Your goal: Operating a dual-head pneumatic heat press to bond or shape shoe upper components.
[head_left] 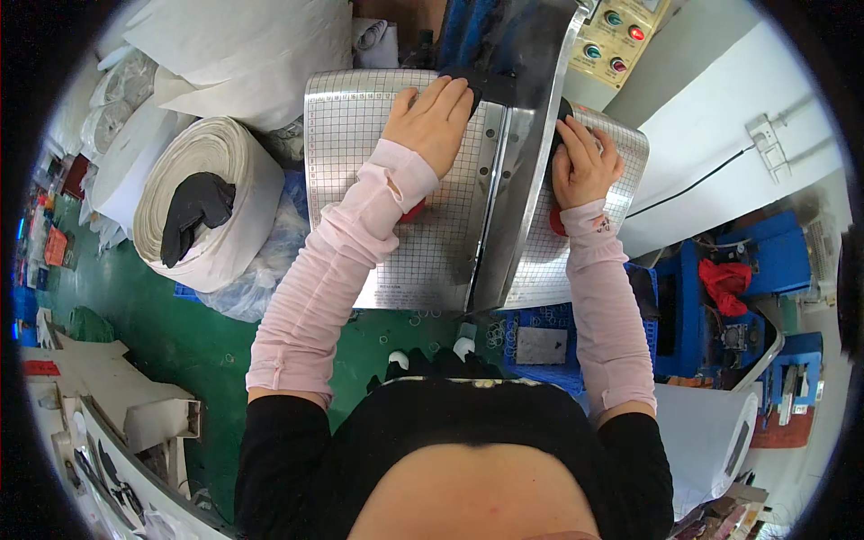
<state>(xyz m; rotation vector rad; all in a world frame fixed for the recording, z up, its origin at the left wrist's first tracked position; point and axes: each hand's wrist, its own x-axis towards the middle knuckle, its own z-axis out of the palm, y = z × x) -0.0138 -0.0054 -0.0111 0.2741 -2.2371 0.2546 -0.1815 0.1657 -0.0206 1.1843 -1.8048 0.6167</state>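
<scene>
My left hand lies palm down on the left gridded metal plate, its fingers stretched out and a little apart. Its fingertips rest on a black piece of material near the far edge, beside the upright metal guard. On the other side of this guard, my right hand is over the smaller right gridded plate. Its fingers are slightly bent and apart, touching or close to a black bit by the guard. A red part shows beneath the right wrist.
A control panel with several knobs and buttons is at the far right. To the left stands a large off-white roll with a black cloth on it. A blue crate sits below the plates. Blue machinery stands at right.
</scene>
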